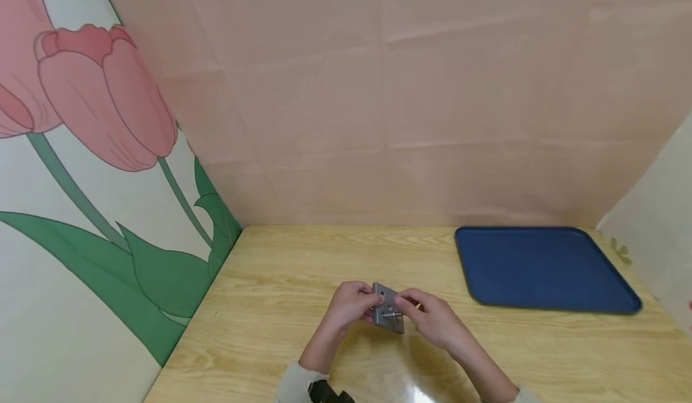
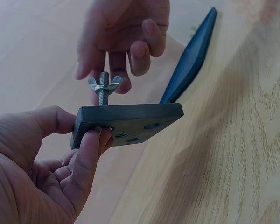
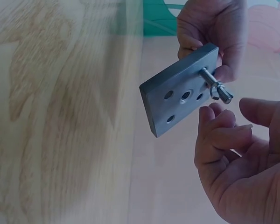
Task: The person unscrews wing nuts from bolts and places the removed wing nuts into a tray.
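Note:
My left hand (image 1: 348,304) pinches one end of a small grey metal plate (image 3: 155,103) between thumb and fingers, above the table. Several round holes show in the plate's face. A threaded bolt (image 2: 103,100) stands up out of one hole near the held end, carrying a silver wing nut (image 2: 103,87) partway along its shaft. In the left wrist view, fingertips of the left hand lie against the plate's underside below the bolt. My right hand (image 3: 245,158) is beside the bolt's free end, fingers loosely bent, with a gap between its thumb and fingertips and the wing nut.
A blue tray (image 1: 546,271) lies at the back right of the wooden table (image 1: 281,271). Behind the table hangs a creased pinkish-brown sheet (image 1: 378,103). A wall with painted tulips (image 1: 108,103) borders the left side.

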A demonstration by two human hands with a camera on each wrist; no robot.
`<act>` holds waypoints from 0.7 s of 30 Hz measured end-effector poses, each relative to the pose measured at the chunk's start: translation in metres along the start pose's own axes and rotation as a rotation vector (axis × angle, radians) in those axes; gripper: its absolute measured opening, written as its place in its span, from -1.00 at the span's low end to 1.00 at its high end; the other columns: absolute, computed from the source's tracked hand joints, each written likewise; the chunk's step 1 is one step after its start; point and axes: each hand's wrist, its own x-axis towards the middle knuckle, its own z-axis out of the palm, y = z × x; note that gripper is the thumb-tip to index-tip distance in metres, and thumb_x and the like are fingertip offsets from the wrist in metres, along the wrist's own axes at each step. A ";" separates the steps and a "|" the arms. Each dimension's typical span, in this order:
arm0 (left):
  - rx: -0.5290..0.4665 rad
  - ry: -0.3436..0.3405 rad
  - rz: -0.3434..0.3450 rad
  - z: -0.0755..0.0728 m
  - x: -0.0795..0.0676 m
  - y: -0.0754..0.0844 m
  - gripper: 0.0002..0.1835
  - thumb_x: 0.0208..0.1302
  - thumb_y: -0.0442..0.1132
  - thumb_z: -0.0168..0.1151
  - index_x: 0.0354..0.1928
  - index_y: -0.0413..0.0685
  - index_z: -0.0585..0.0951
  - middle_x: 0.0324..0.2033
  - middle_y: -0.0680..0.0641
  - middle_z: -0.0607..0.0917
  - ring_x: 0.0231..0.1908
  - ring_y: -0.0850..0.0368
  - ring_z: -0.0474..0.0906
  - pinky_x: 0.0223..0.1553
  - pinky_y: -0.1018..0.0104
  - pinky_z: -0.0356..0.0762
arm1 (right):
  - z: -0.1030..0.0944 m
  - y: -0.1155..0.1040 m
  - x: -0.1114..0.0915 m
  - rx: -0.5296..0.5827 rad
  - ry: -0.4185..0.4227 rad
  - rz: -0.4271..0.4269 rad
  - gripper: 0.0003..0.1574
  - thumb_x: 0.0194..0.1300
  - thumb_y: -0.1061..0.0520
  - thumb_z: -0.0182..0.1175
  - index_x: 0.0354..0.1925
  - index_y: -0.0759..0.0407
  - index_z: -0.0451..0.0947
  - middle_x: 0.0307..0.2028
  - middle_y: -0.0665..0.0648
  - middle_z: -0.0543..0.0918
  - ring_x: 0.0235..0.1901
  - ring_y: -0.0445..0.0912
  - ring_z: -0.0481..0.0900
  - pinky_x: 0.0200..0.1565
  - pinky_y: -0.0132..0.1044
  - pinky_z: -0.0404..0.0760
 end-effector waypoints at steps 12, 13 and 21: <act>0.005 -0.007 -0.011 0.001 -0.001 0.001 -0.81 0.16 -0.28 0.42 -0.29 -0.27 0.66 -0.46 -0.10 0.71 -0.55 0.15 0.63 -0.53 0.31 0.69 | 0.000 0.004 -0.001 -0.041 -0.061 -0.035 -0.74 0.42 -0.10 0.24 -0.07 -0.01 0.68 -0.23 -0.04 0.67 -0.28 -0.11 0.50 -0.30 -0.24 0.51; 0.003 -0.005 -0.012 0.001 -0.001 0.001 -0.81 0.16 -0.28 0.42 -0.29 -0.27 0.66 -0.46 -0.10 0.71 -0.55 0.15 0.62 -0.53 0.31 0.69 | 0.000 0.004 -0.001 -0.040 -0.068 -0.037 -0.74 0.42 -0.09 0.25 -0.08 -0.01 0.68 -0.23 -0.02 0.67 -0.29 -0.10 0.49 -0.31 -0.25 0.50; 0.004 -0.004 -0.009 0.001 -0.001 0.001 -0.82 0.16 -0.29 0.41 -0.30 -0.27 0.65 -0.47 -0.09 0.71 -0.56 0.15 0.63 -0.53 0.29 0.70 | -0.002 0.004 -0.003 0.003 -0.112 -0.061 -0.74 0.35 0.01 0.33 -0.04 0.04 0.66 -0.28 0.01 0.61 -0.45 -0.12 0.46 -0.48 -0.33 0.46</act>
